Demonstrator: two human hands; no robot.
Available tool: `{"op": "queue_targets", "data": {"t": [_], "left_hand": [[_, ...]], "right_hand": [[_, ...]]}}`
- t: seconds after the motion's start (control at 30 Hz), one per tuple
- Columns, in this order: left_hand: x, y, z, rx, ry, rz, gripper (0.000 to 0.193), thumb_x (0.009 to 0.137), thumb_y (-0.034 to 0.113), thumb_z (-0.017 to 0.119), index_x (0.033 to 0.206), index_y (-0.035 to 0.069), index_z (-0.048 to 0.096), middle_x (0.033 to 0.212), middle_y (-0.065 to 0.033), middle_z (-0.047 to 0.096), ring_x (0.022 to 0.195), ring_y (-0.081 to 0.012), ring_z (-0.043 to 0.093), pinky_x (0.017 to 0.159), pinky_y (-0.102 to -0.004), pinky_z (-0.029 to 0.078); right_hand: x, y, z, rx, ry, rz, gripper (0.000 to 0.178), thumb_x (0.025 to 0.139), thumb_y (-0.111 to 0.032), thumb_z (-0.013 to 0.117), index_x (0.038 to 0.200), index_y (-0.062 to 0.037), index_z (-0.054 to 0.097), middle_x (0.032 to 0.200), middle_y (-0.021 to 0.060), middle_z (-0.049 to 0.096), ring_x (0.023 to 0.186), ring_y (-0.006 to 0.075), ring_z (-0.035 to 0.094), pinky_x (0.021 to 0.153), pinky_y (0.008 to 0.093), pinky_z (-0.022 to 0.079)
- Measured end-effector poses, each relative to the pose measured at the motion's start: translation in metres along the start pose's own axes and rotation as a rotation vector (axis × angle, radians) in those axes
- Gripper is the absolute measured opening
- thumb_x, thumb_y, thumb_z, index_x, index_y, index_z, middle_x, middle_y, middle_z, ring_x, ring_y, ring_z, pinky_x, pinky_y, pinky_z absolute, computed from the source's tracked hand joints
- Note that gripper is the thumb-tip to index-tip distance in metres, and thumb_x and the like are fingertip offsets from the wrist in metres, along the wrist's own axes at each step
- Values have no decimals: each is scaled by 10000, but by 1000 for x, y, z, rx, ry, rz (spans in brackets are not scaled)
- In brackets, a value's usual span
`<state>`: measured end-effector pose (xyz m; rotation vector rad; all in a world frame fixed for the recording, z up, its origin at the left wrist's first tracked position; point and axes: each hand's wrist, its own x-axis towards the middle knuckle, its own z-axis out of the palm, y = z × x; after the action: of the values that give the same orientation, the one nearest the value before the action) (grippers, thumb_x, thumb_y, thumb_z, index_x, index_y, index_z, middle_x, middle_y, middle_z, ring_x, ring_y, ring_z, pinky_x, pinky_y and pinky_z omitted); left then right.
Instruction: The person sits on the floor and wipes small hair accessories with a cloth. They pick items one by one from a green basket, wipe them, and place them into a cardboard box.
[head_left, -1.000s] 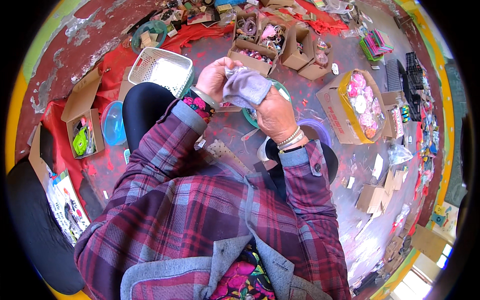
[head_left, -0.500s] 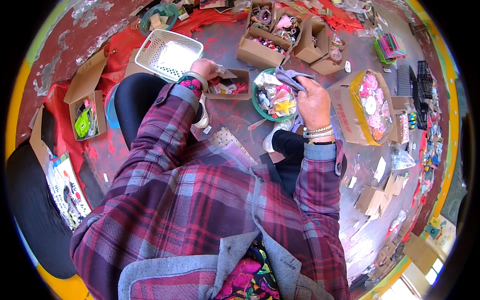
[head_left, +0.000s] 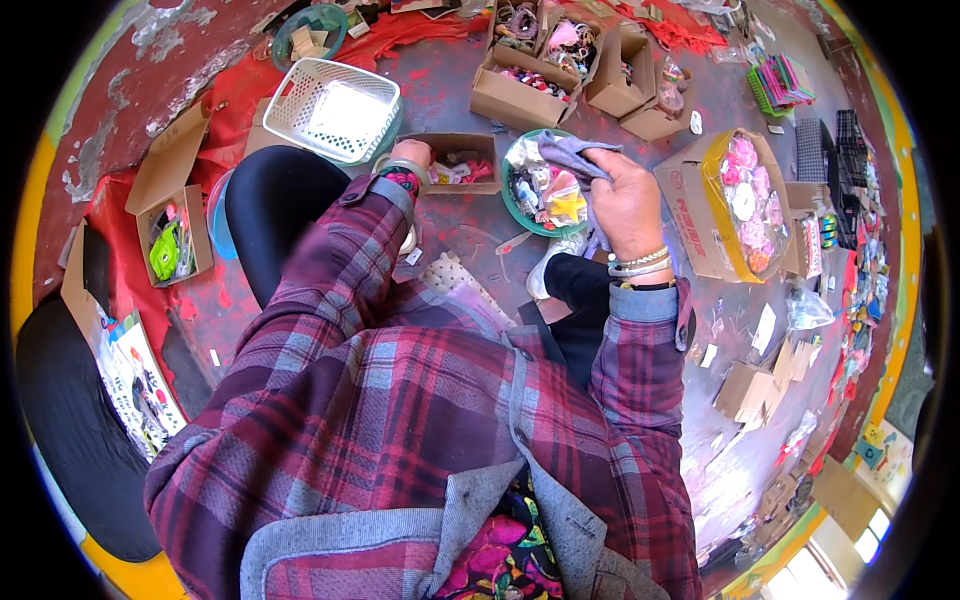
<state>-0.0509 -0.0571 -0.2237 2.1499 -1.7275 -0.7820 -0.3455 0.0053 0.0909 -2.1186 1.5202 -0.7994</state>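
Observation:
My right hand [head_left: 627,205] is closed on a grey-purple cloth [head_left: 580,156], which hangs over the right side of a round green basin [head_left: 515,205]. Small packaged items fill that basin, with a yellow star-shaped piece [head_left: 568,208] among them. At the left end of a small open cardboard box [head_left: 460,143] is my left hand [head_left: 411,153], its fingers partly hidden, so their grip cannot be made out. Pink and white small items [head_left: 463,173] lie inside this box. A white perforated plastic basket [head_left: 333,112] stands just beyond my left hand.
Several open cardboard boxes [head_left: 520,97] of small goods stand at the far middle. A large taped box [head_left: 700,210] of pink flower-like items is on the right. Farther left, another open box [head_left: 180,240] holds a green item. Cardboard scraps [head_left: 755,390] lie at the right.
My left hand has moved slightly right and down to the small box's edge; the clear packet seen by its fingers no longer shows. My right hand keeps the cloth, nearly still.

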Motion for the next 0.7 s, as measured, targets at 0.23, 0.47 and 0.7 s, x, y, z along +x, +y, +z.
{"op": "queue_targets", "data": {"t": [0.23,0.47,0.7], "left_hand": [[-35,93,-55,-388,135,-263,205,761,175,517,875,65,647,797,-126,638,741,-229,609,698,-305,466],[-69,159,-14,-353,-97,396,205,764,160,545,902,22,609,824,-138,626,772,-233,612,702,-308,470],[-88,208,55,-253,-475,217,267,731,208,608,941,44,594,879,-133,623,828,-265,598,748,-327,458]], "right_hand": [[2,30,-55,865,304,441,329,694,-3,489,1006,21,591,808,32,598,617,69,523,549,180,423],[-14,75,-100,1521,592,449,257,720,-54,520,968,10,520,814,113,600,629,218,595,575,305,500],[-27,79,-106,1559,636,526,285,722,-45,517,995,36,519,861,129,595,704,224,602,626,308,501]]}}
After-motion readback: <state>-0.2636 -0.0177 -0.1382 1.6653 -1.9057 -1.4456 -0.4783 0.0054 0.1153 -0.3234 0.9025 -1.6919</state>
